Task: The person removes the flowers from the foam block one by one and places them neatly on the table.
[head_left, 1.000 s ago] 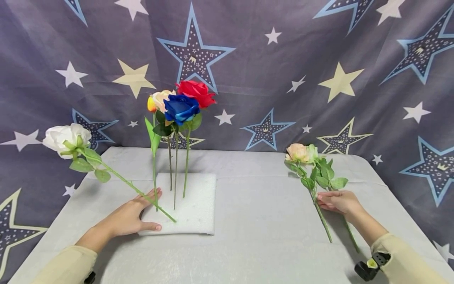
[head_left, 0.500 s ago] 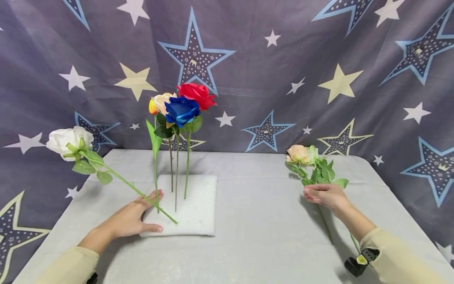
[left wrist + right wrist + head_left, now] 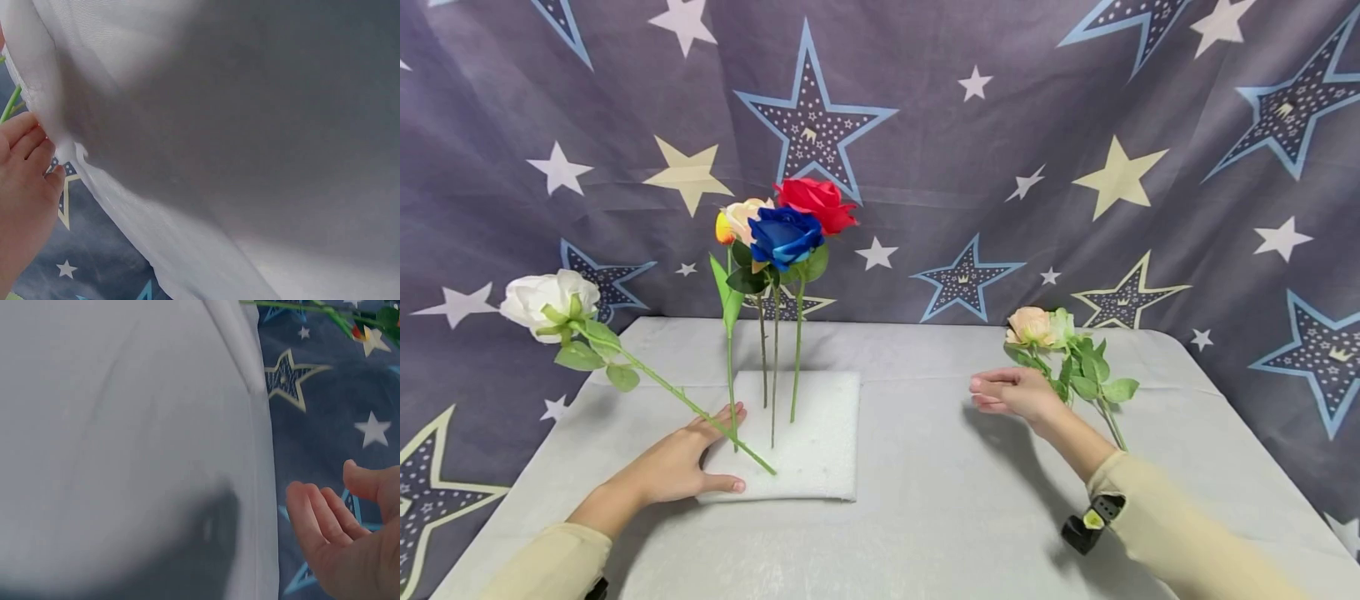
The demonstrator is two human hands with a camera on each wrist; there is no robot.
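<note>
Overhead: grey cloth-covered table (image 3: 925, 517), star-print backdrop (image 3: 1075, 125) behind.

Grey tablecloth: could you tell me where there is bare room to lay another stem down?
The grey tablecloth lies bare between the white foam block and the right hand, and along the near edge. It is crowded around the block, with the left hand and leaning white rose.

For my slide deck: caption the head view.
Left hand presses white foam block; open right hand hovers beside peach rose.
</note>
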